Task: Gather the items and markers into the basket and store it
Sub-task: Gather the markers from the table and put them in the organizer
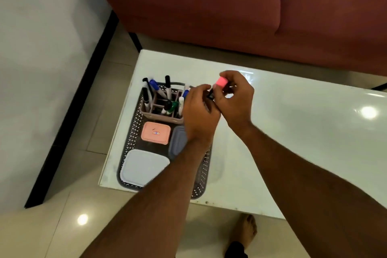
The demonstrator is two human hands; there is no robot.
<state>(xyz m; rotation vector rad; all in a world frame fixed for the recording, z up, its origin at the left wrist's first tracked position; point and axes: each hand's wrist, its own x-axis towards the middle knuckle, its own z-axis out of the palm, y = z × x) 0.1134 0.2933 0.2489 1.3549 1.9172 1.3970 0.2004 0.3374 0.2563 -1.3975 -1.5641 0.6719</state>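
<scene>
A dark perforated basket (134, 132) lies on the left part of the white table (293, 142). It holds a divided pen holder (146, 109) with several markers (168, 86) standing in it, a pink lidded box (156, 133), a grey box (179, 142) and a pale blue lidded box (142, 166). My left hand (199, 113) and my right hand (234, 98) meet just above the basket's far right corner. Both grip a marker with a pink cap (221, 81) and a dark body; the pink cap is between my right fingers.
A dark red sofa (230, 6) stands behind the table. Tiled floor (83, 205) and a white wall with black skirting run along the left. My bare foot (245, 232) is under the table's near edge.
</scene>
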